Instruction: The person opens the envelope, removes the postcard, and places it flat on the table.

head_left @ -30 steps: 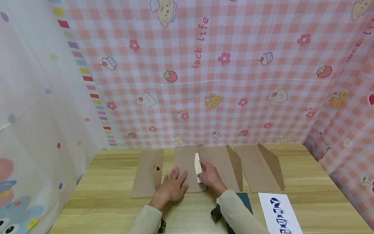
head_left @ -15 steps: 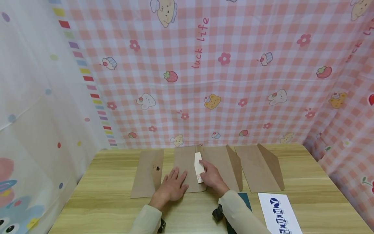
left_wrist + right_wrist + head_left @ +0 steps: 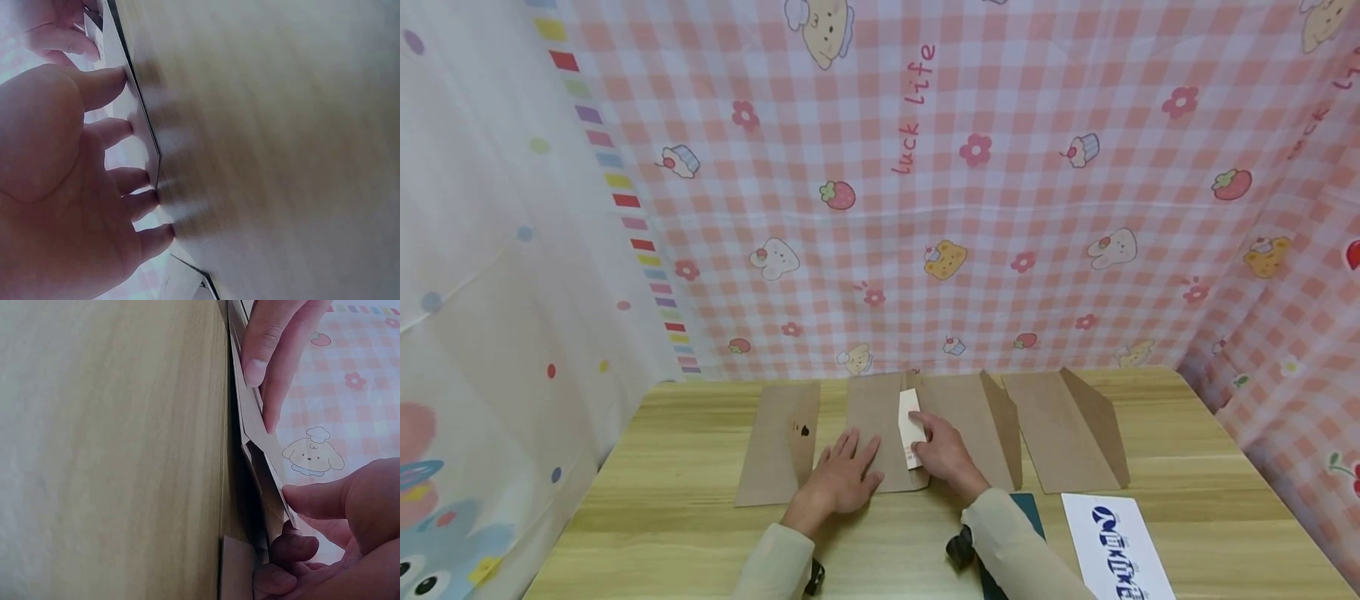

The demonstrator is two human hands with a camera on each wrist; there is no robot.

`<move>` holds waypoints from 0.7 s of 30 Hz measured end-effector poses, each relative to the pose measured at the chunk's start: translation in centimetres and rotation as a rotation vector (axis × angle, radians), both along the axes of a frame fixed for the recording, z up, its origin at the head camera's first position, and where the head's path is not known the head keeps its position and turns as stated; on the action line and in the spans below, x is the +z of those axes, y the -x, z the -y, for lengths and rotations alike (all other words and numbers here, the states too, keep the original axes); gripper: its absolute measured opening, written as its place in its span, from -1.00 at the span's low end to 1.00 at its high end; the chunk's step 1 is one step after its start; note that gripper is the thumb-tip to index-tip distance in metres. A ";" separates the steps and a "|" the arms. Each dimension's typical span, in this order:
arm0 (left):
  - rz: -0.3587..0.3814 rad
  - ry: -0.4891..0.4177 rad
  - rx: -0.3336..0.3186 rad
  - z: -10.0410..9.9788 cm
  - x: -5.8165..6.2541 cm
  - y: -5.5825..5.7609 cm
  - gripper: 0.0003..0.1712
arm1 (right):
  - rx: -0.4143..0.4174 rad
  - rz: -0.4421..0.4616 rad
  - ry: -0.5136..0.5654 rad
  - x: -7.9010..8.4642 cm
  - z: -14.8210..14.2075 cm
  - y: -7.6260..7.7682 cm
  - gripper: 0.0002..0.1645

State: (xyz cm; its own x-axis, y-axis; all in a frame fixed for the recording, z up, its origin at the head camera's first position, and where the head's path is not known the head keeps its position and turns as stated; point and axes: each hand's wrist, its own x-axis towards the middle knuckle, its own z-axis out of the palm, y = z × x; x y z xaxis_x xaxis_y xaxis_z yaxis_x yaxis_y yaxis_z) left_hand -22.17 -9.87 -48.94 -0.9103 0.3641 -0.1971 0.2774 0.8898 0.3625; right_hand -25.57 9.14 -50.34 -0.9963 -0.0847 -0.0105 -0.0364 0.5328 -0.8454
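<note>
In the head view, several brown paper envelopes lie in a row. My left hand (image 3: 842, 482) rests on the second envelope (image 3: 874, 396) from the left, its fingers spread and fairly straight. At that envelope's right edge my right hand (image 3: 947, 454) pinches a narrow cream paper strip (image 3: 909, 421) with small red print. In the right wrist view, the right thumb (image 3: 319, 499) touches a raised paper edge, with other fingers bent below it. Whether the strip is attached to the envelope I cannot tell.
At left lies an envelope (image 3: 771, 433) with a small dark emblem. Two more envelopes, their right-hand flaps (image 3: 1003, 425) spread, lie at right. A dark green sheet (image 3: 1026, 510) shows partly under the right sleeve, beside a white sheet (image 3: 1086, 533) printed in blue. A checked cloth (image 3: 880, 250) hangs behind the table.
The cream strip has tilted to show more of its face, and its red print has come into view. My right hand has shifted slightly rightward. My left hand stays in place.
</note>
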 end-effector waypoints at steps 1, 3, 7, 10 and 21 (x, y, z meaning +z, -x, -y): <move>0.002 0.002 0.000 0.0 0.0 0.0 -0.33 | -0.001 -0.004 -0.002 0.0 0.0 0.0 -0.36; 0.004 0.006 0.000 0.0 -0.1 0.0 -0.33 | -0.005 -0.002 -0.004 0.0 0.0 -0.1 -0.37; 0.010 0.005 -0.001 0.1 0.0 0.0 -0.33 | -0.016 0.015 0.005 0.1 -0.1 -0.3 -0.37; 0.011 0.009 -0.002 0.1 0.0 0.0 -0.34 | -0.015 0.016 0.010 0.2 -0.1 -0.3 -0.38; 0.023 0.035 -0.014 0.2 0.2 0.4 -0.37 | -0.014 -0.001 0.011 0.5 -0.4 -0.2 -0.40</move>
State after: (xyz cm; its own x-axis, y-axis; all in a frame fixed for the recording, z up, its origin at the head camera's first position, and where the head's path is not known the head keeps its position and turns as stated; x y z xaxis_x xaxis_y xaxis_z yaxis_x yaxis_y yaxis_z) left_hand -22.54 -10.05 -48.76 -0.9001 0.3694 -0.2310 0.2819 0.8981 0.3376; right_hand -25.34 9.53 -49.88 -0.9974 -0.0713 -0.0087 -0.0300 0.5242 -0.8511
